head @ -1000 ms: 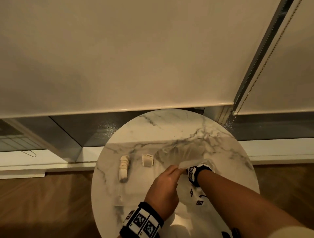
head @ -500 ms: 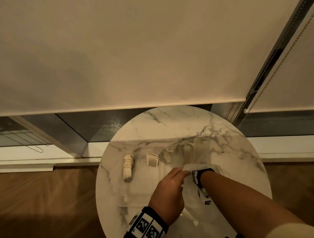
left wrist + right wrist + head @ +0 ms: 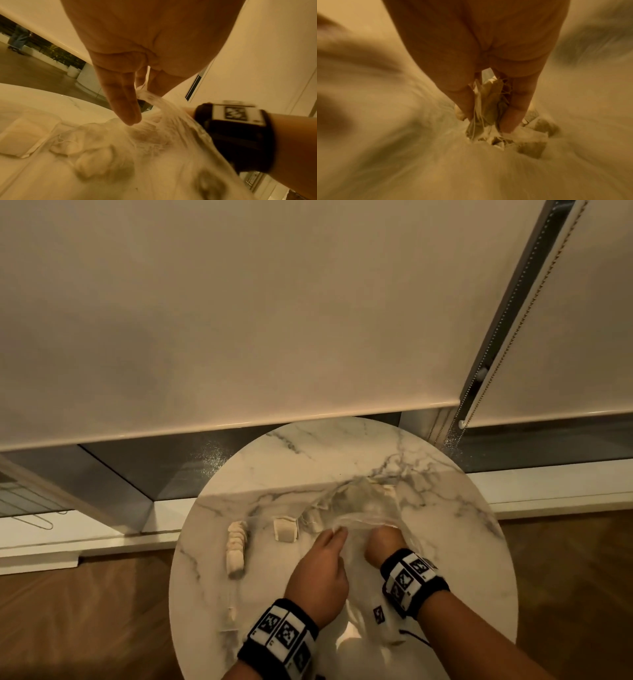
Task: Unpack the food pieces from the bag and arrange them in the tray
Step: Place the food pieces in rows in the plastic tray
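Note:
A clear plastic bag (image 3: 359, 508) lies on the round marble table (image 3: 342, 446), with several pale food pieces (image 3: 102, 162) inside. My left hand (image 3: 337, 534) pinches the bag's rim (image 3: 143, 88) and holds it up. Inside the bag's mouth, my right hand (image 3: 383, 539) pinches a pale, stringy food piece (image 3: 488, 105) between thumb and fingers. More pieces (image 3: 530, 142) lie just beyond it. On the clear tray (image 3: 232, 616) at the left lie a sliced piece (image 3: 236, 549) and a square piece (image 3: 285, 529).
A roller blind (image 3: 239, 320) hangs just behind the table, its bead chain (image 3: 496, 364) at the right. Wooden floor (image 3: 85, 628) surrounds the table. The table's far half is bare marble.
My right wrist has drawn back a little toward me while the hand stays in the bag. The left hand keeps its pinch on the rim. The view has shifted slightly.

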Motion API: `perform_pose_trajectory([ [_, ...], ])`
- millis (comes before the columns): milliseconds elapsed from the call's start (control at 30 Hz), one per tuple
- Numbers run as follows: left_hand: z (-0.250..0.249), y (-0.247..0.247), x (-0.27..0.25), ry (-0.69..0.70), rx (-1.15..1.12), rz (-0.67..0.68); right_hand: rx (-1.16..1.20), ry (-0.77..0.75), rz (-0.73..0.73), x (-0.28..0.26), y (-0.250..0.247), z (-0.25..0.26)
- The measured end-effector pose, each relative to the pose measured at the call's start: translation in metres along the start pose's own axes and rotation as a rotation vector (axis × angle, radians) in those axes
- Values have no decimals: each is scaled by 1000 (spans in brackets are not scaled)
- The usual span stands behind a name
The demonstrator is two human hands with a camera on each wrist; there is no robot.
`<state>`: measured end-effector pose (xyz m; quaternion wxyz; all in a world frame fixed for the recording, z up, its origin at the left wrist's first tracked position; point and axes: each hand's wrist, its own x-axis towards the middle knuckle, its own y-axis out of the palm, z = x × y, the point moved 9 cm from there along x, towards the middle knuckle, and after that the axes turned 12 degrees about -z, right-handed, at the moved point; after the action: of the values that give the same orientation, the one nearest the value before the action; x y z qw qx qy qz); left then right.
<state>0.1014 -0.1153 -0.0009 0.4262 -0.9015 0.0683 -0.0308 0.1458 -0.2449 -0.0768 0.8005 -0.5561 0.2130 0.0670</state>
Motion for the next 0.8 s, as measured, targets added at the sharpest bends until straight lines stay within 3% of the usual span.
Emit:
perform_pose_trajectory([
  [233,17,16,20,-46,34,77,421,-21,-115,-48,-32,-9],
  [500,38,46,27,-70,21,166,660,-74,31,-88,-64,-16],
  [733,44,81,-8,-96,18,449,866,-179,93,-114,-107,0],
  [800,45,81,-11,-95,-20,452,923,-190,98,-119,-119,6],
])
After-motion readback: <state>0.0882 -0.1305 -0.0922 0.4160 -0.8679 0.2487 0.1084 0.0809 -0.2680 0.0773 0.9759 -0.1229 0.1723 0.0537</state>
